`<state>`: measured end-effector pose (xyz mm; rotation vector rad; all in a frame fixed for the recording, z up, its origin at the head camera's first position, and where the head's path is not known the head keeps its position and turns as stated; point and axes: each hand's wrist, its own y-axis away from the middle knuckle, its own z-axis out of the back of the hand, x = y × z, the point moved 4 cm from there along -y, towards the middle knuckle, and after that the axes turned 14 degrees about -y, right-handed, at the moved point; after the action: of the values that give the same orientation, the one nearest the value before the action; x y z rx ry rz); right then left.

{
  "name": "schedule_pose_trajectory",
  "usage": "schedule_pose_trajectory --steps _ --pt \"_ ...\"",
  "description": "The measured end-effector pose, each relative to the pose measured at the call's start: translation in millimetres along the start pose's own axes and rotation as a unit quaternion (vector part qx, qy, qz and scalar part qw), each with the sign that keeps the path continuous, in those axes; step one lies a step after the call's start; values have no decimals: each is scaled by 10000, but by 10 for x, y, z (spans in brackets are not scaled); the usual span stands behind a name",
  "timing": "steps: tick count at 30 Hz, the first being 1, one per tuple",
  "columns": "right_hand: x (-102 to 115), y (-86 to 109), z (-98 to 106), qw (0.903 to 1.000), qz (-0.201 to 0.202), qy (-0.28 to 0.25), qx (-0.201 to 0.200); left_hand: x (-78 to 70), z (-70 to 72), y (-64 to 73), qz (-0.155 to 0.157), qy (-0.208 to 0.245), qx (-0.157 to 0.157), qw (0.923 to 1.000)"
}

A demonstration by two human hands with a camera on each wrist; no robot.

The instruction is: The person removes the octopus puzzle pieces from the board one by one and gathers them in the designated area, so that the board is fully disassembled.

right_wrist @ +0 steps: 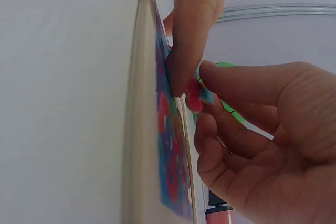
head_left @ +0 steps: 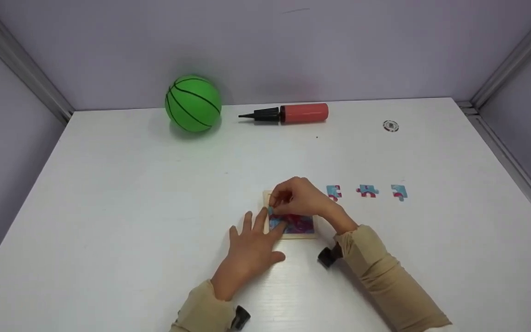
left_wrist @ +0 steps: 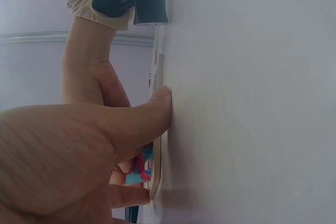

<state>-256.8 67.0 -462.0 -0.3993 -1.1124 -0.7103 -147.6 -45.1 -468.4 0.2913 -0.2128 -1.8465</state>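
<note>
A small jigsaw puzzle in a pale wooden tray lies on the table in front of me, partly covered by both hands. My right hand pinches a blue-and-red puzzle piece between thumb and fingertips, tilted up over the tray's left part. Spread and nearly straight, the fingers of my left hand reach over the tray's left side. One of them rests on the assembled puzzle picture. To the right lie three loose puzzle pieces: one near the tray, a middle one and a far one.
At the back of the white table are a green ball with black lines and a red-and-black hand pump. A round chip lies at the back right. Pale walls enclose the table's back and sides.
</note>
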Motion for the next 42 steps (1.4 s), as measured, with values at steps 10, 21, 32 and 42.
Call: schedule_pose_trajectory --steps 10,21,32,42 --pt "29 38 42 9990 221 -379 37 -20 14 4 -36 -59 -55 10000" --pt "-34 209 274 9785 -342 -1950 -587 -39 4 -23 4 63 79 9999" --pt "-170 508 472 9750 -702 -1973 -749 -8 -16 -5 76 35 -24 10000" --pt "-284 795 798 9825 -856 -1333 -975 -2 1 17 29 272 -181 9995"
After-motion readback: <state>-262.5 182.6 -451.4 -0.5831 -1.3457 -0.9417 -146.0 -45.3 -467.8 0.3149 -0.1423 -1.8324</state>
